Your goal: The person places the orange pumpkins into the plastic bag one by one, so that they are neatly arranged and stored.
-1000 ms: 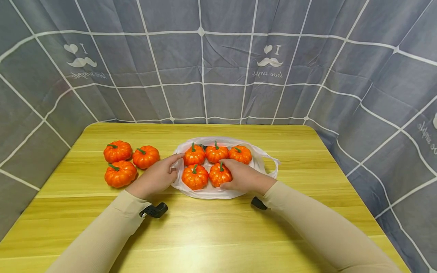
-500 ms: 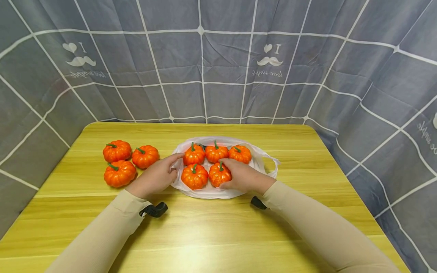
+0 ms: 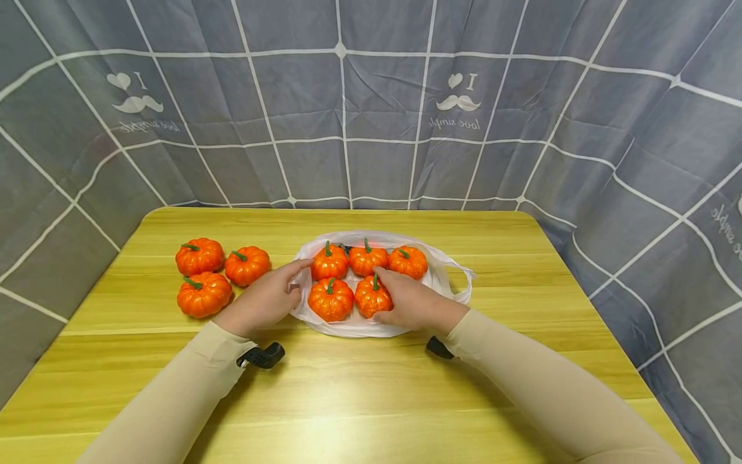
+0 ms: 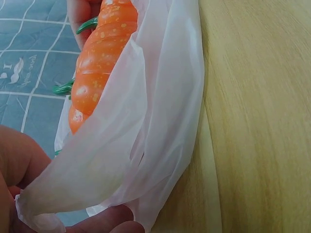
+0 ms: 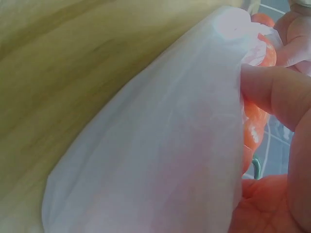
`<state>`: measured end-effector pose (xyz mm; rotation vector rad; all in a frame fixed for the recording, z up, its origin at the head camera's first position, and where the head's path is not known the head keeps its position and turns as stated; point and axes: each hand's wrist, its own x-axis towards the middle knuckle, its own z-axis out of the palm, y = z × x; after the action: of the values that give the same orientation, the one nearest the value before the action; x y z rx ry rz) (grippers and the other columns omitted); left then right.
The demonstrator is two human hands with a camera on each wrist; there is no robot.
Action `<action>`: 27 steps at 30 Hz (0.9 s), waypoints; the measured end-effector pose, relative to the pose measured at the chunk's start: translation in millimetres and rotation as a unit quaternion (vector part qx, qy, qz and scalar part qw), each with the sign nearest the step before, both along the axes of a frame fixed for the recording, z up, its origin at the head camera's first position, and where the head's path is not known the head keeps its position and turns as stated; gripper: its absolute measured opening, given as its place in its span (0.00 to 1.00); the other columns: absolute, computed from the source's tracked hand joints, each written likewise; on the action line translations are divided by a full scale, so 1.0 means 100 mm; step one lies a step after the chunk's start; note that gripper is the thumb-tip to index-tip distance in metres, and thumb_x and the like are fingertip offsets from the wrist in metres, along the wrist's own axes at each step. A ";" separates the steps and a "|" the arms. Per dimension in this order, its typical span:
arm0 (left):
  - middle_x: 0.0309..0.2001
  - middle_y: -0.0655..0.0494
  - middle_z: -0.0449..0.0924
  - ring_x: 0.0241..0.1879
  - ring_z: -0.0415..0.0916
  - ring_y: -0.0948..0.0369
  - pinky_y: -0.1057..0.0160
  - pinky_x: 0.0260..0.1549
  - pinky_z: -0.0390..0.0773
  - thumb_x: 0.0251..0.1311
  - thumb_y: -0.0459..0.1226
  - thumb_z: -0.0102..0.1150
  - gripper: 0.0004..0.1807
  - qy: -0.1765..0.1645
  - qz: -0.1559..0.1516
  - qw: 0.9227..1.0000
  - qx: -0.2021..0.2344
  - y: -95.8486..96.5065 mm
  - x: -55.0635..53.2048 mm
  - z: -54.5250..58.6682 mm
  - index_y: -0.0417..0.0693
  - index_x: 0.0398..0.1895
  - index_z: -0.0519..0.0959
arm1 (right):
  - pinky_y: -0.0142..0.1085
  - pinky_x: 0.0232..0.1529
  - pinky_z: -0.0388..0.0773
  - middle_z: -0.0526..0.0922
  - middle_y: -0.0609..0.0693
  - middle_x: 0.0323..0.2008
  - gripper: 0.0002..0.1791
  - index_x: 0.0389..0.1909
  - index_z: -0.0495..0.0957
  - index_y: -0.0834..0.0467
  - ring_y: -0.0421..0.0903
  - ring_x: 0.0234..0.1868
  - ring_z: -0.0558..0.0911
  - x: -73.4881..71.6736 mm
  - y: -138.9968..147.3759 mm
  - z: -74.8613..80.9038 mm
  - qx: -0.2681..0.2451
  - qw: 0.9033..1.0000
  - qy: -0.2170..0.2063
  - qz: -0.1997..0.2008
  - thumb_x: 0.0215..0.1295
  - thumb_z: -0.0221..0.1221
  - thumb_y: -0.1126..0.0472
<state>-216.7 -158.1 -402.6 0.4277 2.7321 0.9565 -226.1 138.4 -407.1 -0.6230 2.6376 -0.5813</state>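
A thin white plastic bag (image 3: pixel 362 330) lies spread on the table with several small orange pumpkins (image 3: pixel 330 300) in it, green stems up. My left hand (image 3: pixel 266 298) is at the bag's left edge; in the left wrist view its thumb and fingers pinch the bag's film (image 4: pixel 97 179). Inside the bag's front right part, my right hand (image 3: pixel 418 298) grips a pumpkin (image 3: pixel 371 300), thumb at the near side and fingers over the far side. The right wrist view shows the bag wall (image 5: pixel 160 145) hiding much of that pumpkin.
Three more pumpkins (image 3: pixel 204 295) stand together on the wooden table (image 3: pixel 371 393), left of the bag. A bag handle (image 3: pixel 464 283) sticks out on the right. A grey curtain (image 3: pixel 382 129) with white lines hangs behind the table and along its sides.
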 end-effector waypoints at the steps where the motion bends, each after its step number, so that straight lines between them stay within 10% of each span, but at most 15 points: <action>1: 0.78 0.39 0.66 0.23 0.64 0.58 0.59 0.35 0.75 0.71 0.31 0.49 0.36 -0.002 0.002 1.000 0.001 0.00 0.00 0.00 0.49 0.82 0.61 | 0.49 0.83 0.57 0.60 0.59 0.82 0.55 0.85 0.48 0.58 0.56 0.82 0.62 0.00 0.00 0.00 0.003 1.000 0.000 0.000 0.67 0.71 0.49; 15: 0.77 0.40 0.67 0.19 0.59 0.59 0.60 0.28 0.71 0.71 0.31 0.49 0.36 0.002 0.004 1.000 0.010 -0.01 0.01 0.02 0.48 0.82 0.62 | 0.51 0.82 0.58 0.61 0.60 0.81 0.55 0.84 0.50 0.62 0.59 0.81 0.63 0.06 0.05 0.13 -0.018 1.000 0.025 0.001 0.66 0.71 0.48; 27: 0.77 0.39 0.66 0.30 0.67 0.57 0.56 0.42 0.75 0.71 0.31 0.49 0.34 0.021 -0.002 1.000 -0.001 -0.03 0.04 0.05 0.48 0.82 0.63 | 0.53 0.81 0.60 0.61 0.59 0.81 0.54 0.85 0.50 0.59 0.59 0.81 0.63 0.06 0.15 0.26 -0.042 0.997 0.068 0.001 0.67 0.70 0.49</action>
<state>-213.2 -161.5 -398.1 0.4579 2.7691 0.9541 -219.8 153.8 -380.7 -0.7144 2.7492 -0.6749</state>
